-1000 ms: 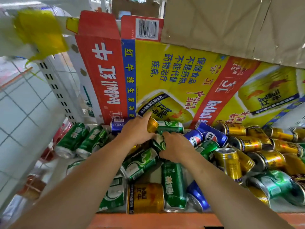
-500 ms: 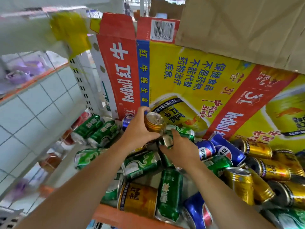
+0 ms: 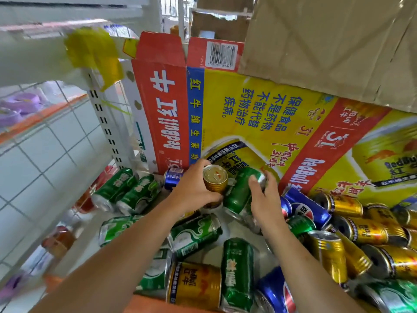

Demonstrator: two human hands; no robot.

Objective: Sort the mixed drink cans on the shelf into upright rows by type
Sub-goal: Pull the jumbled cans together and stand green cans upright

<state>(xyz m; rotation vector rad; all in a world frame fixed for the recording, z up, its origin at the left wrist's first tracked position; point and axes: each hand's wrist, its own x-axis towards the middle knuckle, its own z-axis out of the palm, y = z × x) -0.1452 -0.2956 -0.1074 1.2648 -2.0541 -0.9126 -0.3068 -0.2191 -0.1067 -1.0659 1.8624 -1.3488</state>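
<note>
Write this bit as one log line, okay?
left hand: grips gold can | right hand: grips green can | shelf: unsorted

Gold can [image 3: 214, 180] held upright, green can [image 3: 242, 190] held tilted beside it, other cans [image 3: 237, 274] lying jumbled on shelf [image 3: 146, 304]

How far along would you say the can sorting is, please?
Done: nothing visible; no upright row stands on the shelf. In hand: the left hand grips a gold can and the right hand holds a green can, by the cardboard box. Left: nearly everything; green cans, gold cans and blue cans lie mixed, mostly on their sides.
</note>
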